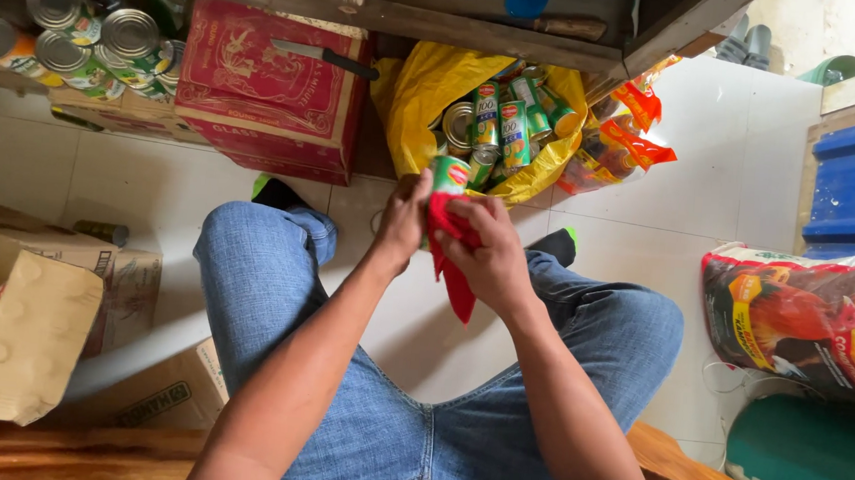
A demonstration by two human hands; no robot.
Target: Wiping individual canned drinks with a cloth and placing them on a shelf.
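Left hand grips green can; right hand closed around red cloth against can. Yellow bag of cans beyond, red carton left.

From here I can't see the lower part of the green can; the red cloth and my hands cover it. The printed sack runs off the right edge, and the yellow bag hides most of its cans.

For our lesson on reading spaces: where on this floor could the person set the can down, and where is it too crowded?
Bare white floor lies right of the yellow bag, above the printed sack. Another patch sits between the red box and the cardboard boxes. Crowded: the bag's mouth, beside the can in both hands.
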